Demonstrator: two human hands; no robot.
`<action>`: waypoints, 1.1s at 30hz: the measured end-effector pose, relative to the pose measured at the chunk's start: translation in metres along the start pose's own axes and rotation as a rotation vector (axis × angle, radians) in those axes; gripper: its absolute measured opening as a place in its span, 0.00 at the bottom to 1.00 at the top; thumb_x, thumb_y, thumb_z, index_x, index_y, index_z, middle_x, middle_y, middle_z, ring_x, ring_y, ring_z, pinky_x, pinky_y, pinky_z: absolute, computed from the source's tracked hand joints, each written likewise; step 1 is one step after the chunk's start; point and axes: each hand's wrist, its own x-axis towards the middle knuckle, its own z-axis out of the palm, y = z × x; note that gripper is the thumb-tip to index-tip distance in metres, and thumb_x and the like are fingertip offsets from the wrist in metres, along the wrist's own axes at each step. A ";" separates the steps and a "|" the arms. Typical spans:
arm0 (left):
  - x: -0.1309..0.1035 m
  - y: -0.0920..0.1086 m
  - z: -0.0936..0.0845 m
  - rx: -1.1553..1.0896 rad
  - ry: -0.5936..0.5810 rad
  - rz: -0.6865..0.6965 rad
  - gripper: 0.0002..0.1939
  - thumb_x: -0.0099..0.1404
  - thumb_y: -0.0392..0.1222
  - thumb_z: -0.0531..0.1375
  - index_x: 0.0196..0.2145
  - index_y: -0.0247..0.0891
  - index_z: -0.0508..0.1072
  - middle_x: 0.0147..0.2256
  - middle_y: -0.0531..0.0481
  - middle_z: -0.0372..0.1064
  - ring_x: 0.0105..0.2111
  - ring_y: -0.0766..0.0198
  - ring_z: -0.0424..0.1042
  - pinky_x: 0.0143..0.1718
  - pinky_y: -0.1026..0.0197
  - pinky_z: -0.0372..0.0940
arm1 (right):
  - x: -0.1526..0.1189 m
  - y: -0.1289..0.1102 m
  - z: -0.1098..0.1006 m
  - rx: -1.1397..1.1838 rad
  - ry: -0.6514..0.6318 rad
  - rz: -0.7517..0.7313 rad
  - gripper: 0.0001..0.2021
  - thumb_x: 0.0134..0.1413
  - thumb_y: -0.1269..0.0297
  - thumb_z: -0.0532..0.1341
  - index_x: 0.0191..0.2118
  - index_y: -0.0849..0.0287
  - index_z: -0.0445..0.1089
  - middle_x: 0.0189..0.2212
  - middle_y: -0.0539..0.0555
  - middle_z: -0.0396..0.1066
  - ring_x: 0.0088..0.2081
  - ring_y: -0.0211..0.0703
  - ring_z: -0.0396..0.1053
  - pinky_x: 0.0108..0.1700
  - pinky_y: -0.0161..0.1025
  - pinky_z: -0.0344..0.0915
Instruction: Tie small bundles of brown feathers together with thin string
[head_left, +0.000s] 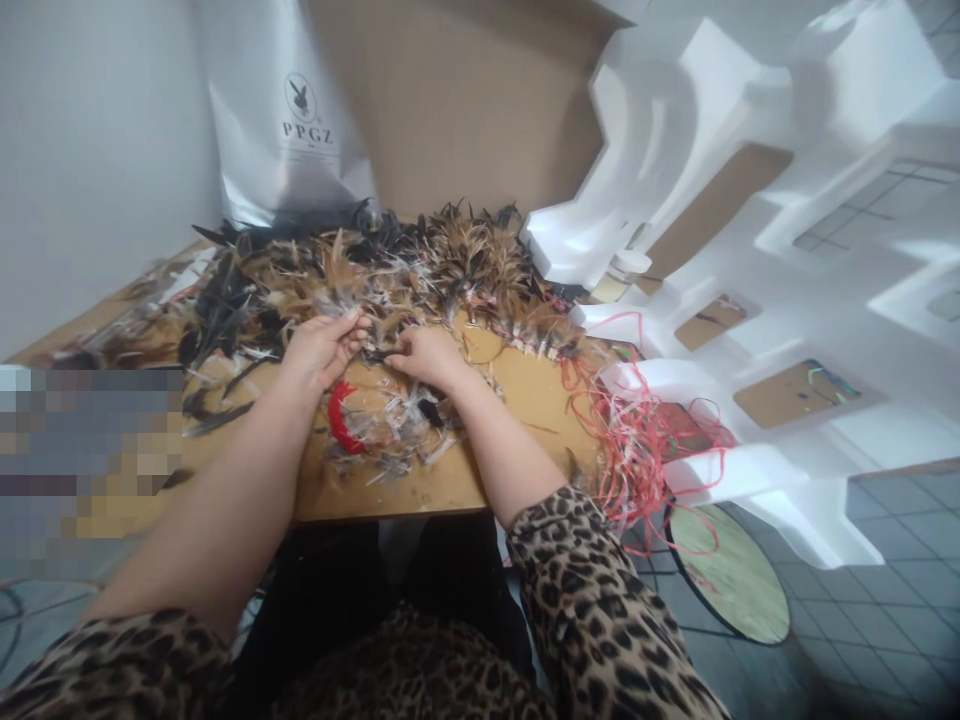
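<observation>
Over the middle of a wooden table, both my hands are at the front of a big heap of brown and black feathers. My left hand is closed, thumb and fingertips together against the feathers; what they pinch is too small to make out. Just to its right, my right hand has its fingers curled inward and pinched at a dark feather. Below the hands lie a curved red strip and a loose scatter of grey and white feather bits.
White foam packing pieces stand along the right side. Tangled pink-red strings spill over the table's right edge. A small lidded jar is behind them. A silvery bag leans at the back. A round stool seat is lower right.
</observation>
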 end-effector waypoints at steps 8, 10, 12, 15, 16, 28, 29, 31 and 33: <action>-0.003 0.005 -0.004 0.015 -0.094 -0.045 0.03 0.56 0.31 0.60 0.28 0.28 0.74 0.25 0.47 0.72 0.19 0.75 0.67 0.17 0.75 0.61 | -0.001 0.000 -0.006 -0.160 0.105 -0.074 0.12 0.52 0.69 0.51 0.38 0.56 0.71 0.39 0.56 0.69 0.43 0.46 0.65 0.43 0.41 0.56; -0.004 0.005 -0.004 0.010 -0.105 -0.059 0.03 0.56 0.30 0.59 0.28 0.28 0.74 0.27 0.46 0.73 0.20 0.74 0.68 0.18 0.75 0.61 | -0.002 0.005 -0.014 -0.112 0.191 -0.105 0.13 0.54 0.68 0.50 0.40 0.55 0.70 0.40 0.56 0.67 0.45 0.45 0.63 0.44 0.41 0.55; -0.005 0.004 -0.004 0.007 -0.134 -0.094 0.03 0.56 0.29 0.59 0.29 0.28 0.74 0.29 0.44 0.74 0.21 0.74 0.69 0.18 0.76 0.61 | -0.004 0.008 -0.020 -0.089 0.259 -0.123 0.13 0.56 0.67 0.50 0.42 0.56 0.69 0.42 0.56 0.65 0.46 0.45 0.61 0.45 0.42 0.54; -0.008 0.002 -0.004 0.010 -0.196 -0.175 0.04 0.55 0.29 0.60 0.30 0.28 0.74 0.31 0.42 0.74 0.24 0.71 0.71 0.20 0.74 0.64 | -0.005 0.010 -0.022 -0.077 0.318 -0.151 0.14 0.57 0.67 0.49 0.42 0.56 0.69 0.43 0.57 0.64 0.46 0.45 0.59 0.46 0.42 0.52; -0.009 0.002 -0.004 0.013 -0.212 -0.207 0.04 0.55 0.29 0.60 0.30 0.28 0.74 0.31 0.41 0.74 0.25 0.69 0.72 0.20 0.73 0.64 | -0.005 0.010 -0.022 -0.075 0.332 -0.159 0.14 0.57 0.66 0.49 0.42 0.56 0.70 0.43 0.57 0.64 0.47 0.45 0.59 0.46 0.42 0.52; -0.014 0.002 0.001 0.009 -0.224 -0.283 0.03 0.53 0.27 0.60 0.27 0.27 0.74 0.27 0.40 0.73 0.21 0.72 0.69 0.19 0.74 0.62 | -0.004 0.007 -0.012 0.012 0.443 -0.126 0.13 0.57 0.65 0.50 0.43 0.55 0.69 0.46 0.57 0.63 0.49 0.45 0.58 0.50 0.42 0.52; -0.013 0.001 0.001 0.003 -0.211 -0.249 0.03 0.54 0.27 0.60 0.27 0.27 0.74 0.27 0.40 0.73 0.21 0.73 0.68 0.20 0.74 0.62 | -0.004 0.006 -0.011 0.044 0.475 -0.109 0.13 0.56 0.65 0.51 0.44 0.56 0.69 0.46 0.57 0.62 0.50 0.45 0.58 0.50 0.41 0.52; -0.011 0.001 0.000 -0.008 -0.190 -0.179 0.03 0.54 0.28 0.60 0.27 0.27 0.74 0.27 0.41 0.73 0.22 0.73 0.68 0.21 0.74 0.63 | -0.003 0.002 -0.011 0.144 0.548 -0.061 0.14 0.56 0.64 0.51 0.45 0.58 0.68 0.47 0.59 0.62 0.50 0.44 0.58 0.50 0.39 0.55; -0.009 0.000 0.000 -0.017 -0.173 -0.115 0.02 0.53 0.30 0.61 0.27 0.28 0.74 0.27 0.42 0.73 0.22 0.73 0.68 0.21 0.74 0.62 | -0.002 -0.001 -0.010 0.316 0.582 -0.004 0.13 0.56 0.61 0.51 0.41 0.60 0.68 0.42 0.58 0.64 0.45 0.41 0.62 0.46 0.37 0.58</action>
